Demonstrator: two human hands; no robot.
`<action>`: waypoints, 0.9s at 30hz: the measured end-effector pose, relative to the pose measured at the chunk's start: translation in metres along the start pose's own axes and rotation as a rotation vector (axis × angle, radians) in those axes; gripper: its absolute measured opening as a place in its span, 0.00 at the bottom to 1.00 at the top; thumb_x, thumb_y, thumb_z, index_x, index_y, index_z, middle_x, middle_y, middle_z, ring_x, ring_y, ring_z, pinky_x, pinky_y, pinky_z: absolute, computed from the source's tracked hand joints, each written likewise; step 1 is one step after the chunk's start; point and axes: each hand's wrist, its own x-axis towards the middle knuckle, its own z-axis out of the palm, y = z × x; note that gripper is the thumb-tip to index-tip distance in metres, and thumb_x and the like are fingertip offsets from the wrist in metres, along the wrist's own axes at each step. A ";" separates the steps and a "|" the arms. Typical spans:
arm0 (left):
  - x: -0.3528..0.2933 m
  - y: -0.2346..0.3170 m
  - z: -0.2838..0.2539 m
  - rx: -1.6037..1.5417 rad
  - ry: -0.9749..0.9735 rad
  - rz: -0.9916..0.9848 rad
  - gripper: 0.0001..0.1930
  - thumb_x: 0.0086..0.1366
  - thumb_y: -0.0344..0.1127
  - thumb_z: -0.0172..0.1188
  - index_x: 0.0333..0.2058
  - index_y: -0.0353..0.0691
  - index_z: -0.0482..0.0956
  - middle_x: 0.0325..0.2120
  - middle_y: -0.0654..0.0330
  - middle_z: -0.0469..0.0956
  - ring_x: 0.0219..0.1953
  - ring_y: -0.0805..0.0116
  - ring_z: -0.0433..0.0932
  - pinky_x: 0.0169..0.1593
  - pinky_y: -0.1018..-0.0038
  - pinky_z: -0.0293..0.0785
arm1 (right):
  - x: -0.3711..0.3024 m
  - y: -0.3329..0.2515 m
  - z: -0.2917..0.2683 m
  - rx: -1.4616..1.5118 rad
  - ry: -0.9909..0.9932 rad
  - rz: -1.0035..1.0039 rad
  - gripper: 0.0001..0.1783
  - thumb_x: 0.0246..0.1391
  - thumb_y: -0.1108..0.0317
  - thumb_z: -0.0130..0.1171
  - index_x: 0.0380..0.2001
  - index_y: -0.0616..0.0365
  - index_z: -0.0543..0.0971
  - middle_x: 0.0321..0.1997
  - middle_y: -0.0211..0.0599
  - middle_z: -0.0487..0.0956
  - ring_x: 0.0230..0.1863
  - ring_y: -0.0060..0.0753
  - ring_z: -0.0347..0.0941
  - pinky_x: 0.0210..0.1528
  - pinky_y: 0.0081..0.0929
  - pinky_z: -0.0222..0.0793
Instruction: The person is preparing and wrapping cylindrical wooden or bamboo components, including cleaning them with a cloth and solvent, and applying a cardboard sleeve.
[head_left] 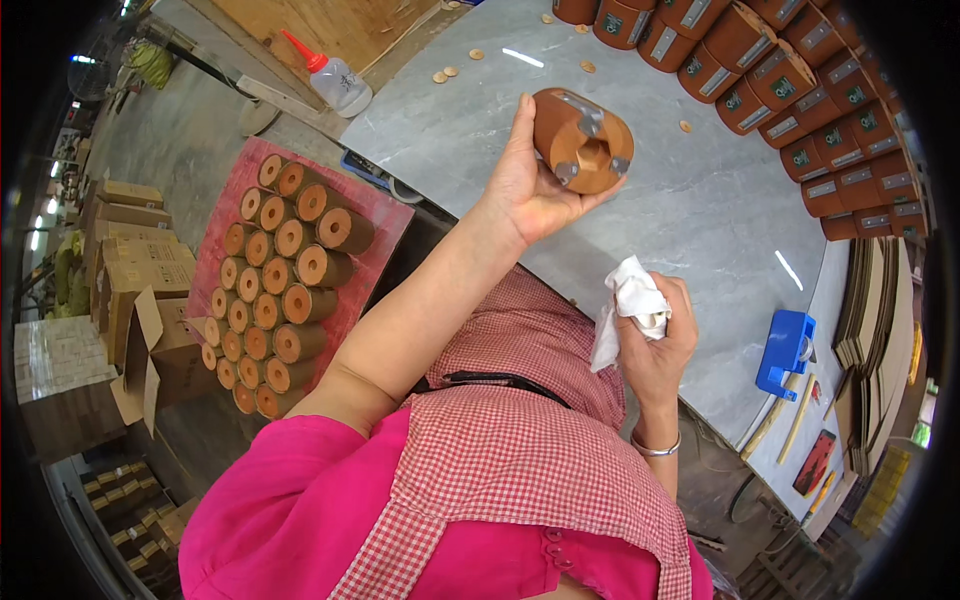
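- The left hand (527, 185) is gripping a brown round block (582, 140), fingers wrapped round its side, holding it up over the grey table (700, 210) with its grooved end and metal bits facing the camera.
- The right hand (655, 345) is sitting lower, closer to the body, fingers bunched tight around a crumpled white cloth (628, 305); it's not touching the block.
- More labelled brown blocks (790, 80) are lining the far edge of the table.
- Brown cylinders (280, 280) are lying stacked on a red tray (385, 215) off to the left.
- A glue bottle (335, 80) is standing near the table's far corner, and a blue tool (785, 350) is resting on the right.

Glue bottle (338, 80) behind stacked cylinders (285, 285)
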 end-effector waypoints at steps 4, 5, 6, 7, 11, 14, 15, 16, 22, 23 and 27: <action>-0.002 0.009 -0.005 0.415 -0.042 0.177 0.45 0.60 0.66 0.66 0.66 0.46 0.61 0.59 0.52 0.68 0.63 0.48 0.69 0.63 0.37 0.70 | -0.003 0.005 0.001 -0.003 -0.008 0.006 0.21 0.45 0.82 0.67 0.46 0.67 0.79 0.39 0.42 0.78 0.38 0.37 0.76 0.41 0.27 0.72; -0.004 0.008 -0.007 0.518 -0.011 0.194 0.43 0.64 0.69 0.60 0.66 0.45 0.61 0.61 0.52 0.66 0.64 0.52 0.68 0.63 0.40 0.69 | -0.004 0.007 0.001 -0.007 -0.010 0.012 0.21 0.45 0.82 0.66 0.46 0.67 0.79 0.39 0.42 0.78 0.38 0.37 0.76 0.41 0.27 0.72; -0.004 0.010 -0.008 0.513 -0.050 0.173 0.43 0.65 0.69 0.58 0.67 0.45 0.61 0.61 0.52 0.66 0.64 0.52 0.68 0.62 0.40 0.69 | -0.005 0.009 0.001 -0.013 -0.012 0.021 0.21 0.45 0.82 0.66 0.46 0.67 0.79 0.39 0.42 0.78 0.38 0.37 0.76 0.42 0.28 0.71; -0.003 0.013 -0.009 0.508 -0.090 0.153 0.42 0.66 0.69 0.57 0.67 0.45 0.61 0.61 0.53 0.67 0.63 0.51 0.69 0.62 0.40 0.69 | -0.007 0.011 0.001 -0.018 -0.014 0.030 0.21 0.44 0.82 0.65 0.46 0.67 0.79 0.38 0.42 0.78 0.38 0.37 0.76 0.42 0.28 0.71; 0.005 0.025 -0.025 0.346 -0.260 -0.034 0.39 0.71 0.66 0.49 0.68 0.43 0.58 0.64 0.50 0.66 0.65 0.47 0.69 0.63 0.33 0.66 | -0.012 0.015 0.001 -0.005 -0.012 0.056 0.21 0.44 0.83 0.64 0.46 0.67 0.79 0.39 0.40 0.77 0.39 0.35 0.76 0.43 0.27 0.71; -0.007 0.022 -0.018 0.373 -0.334 -0.011 0.37 0.73 0.61 0.47 0.69 0.40 0.57 0.65 0.49 0.65 0.66 0.45 0.68 0.65 0.35 0.63 | -0.015 0.019 -0.007 0.032 0.039 0.114 0.20 0.47 0.82 0.64 0.47 0.66 0.78 0.41 0.37 0.77 0.41 0.29 0.75 0.44 0.24 0.70; -0.009 0.023 -0.018 0.385 -0.339 0.001 0.36 0.73 0.59 0.48 0.69 0.40 0.57 0.65 0.50 0.65 0.66 0.46 0.68 0.65 0.36 0.63 | -0.016 0.019 -0.013 0.061 0.067 0.151 0.19 0.49 0.82 0.64 0.47 0.66 0.78 0.41 0.35 0.77 0.41 0.26 0.74 0.44 0.23 0.70; -0.010 0.024 -0.018 0.396 -0.345 0.012 0.35 0.73 0.57 0.49 0.69 0.39 0.56 0.64 0.50 0.66 0.66 0.47 0.68 0.66 0.38 0.64 | -0.017 0.019 -0.018 0.089 0.096 0.189 0.18 0.50 0.82 0.65 0.47 0.66 0.78 0.42 0.33 0.77 0.42 0.23 0.74 0.45 0.21 0.70; 0.005 0.012 -0.028 0.583 -0.264 0.142 0.29 0.71 0.46 0.59 0.65 0.39 0.64 0.60 0.57 0.72 0.63 0.58 0.72 0.64 0.48 0.69 | -0.025 0.021 -0.115 -0.083 0.468 0.194 0.16 0.63 0.78 0.59 0.53 0.65 0.78 0.47 0.37 0.82 0.43 0.25 0.79 0.46 0.26 0.78; 0.009 0.009 -0.030 0.630 -0.253 0.164 0.28 0.71 0.45 0.61 0.64 0.40 0.66 0.59 0.59 0.73 0.61 0.60 0.73 0.63 0.49 0.70 | -0.029 0.026 -0.136 -0.061 0.497 0.193 0.16 0.64 0.76 0.58 0.54 0.66 0.78 0.48 0.39 0.82 0.43 0.26 0.79 0.44 0.27 0.78; 0.001 0.007 -0.032 0.700 -0.145 0.131 0.28 0.68 0.43 0.63 0.63 0.43 0.68 0.60 0.60 0.73 0.61 0.63 0.73 0.65 0.53 0.69 | -0.059 0.046 -0.224 -0.345 0.708 0.159 0.16 0.65 0.73 0.60 0.54 0.66 0.78 0.47 0.36 0.82 0.47 0.23 0.77 0.50 0.24 0.73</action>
